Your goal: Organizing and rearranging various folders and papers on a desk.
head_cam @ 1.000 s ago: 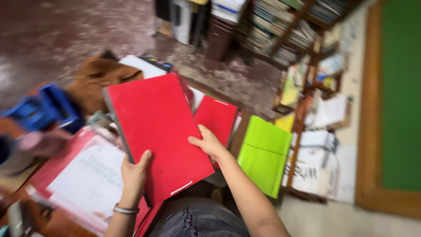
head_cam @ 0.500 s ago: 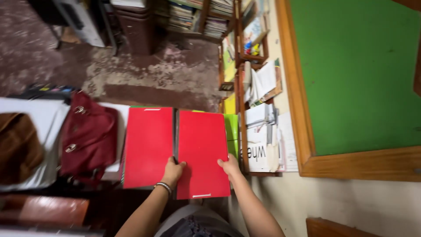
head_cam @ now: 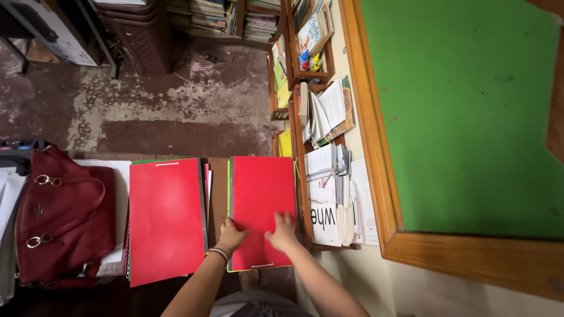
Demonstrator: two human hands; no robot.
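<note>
A red folder (head_cam: 262, 196) lies flat on a lime green folder whose edge (head_cam: 228, 205) shows along its left side, at the right end of a wooden table. My left hand (head_cam: 231, 236) rests on the red folder's near left edge, with a bracelet on its wrist. My right hand (head_cam: 282, 230) presses flat on the folder's near right part, fingers spread. A second red folder (head_cam: 166, 218) lies to the left on a stack of papers, untouched.
A dark red handbag (head_cam: 61, 217) sits at the table's left. A wooden rack (head_cam: 305, 176) stuffed with papers and booklets stands right of the folders. A green board in a wooden frame (head_cam: 464, 117) fills the right. Bookshelves (head_cam: 223, 17) stand across the worn floor.
The red folder, held up tilted a second ago, has come down onto the green folder at the table's right end. Both hands now lie flat on it. My view has swung right.
</note>
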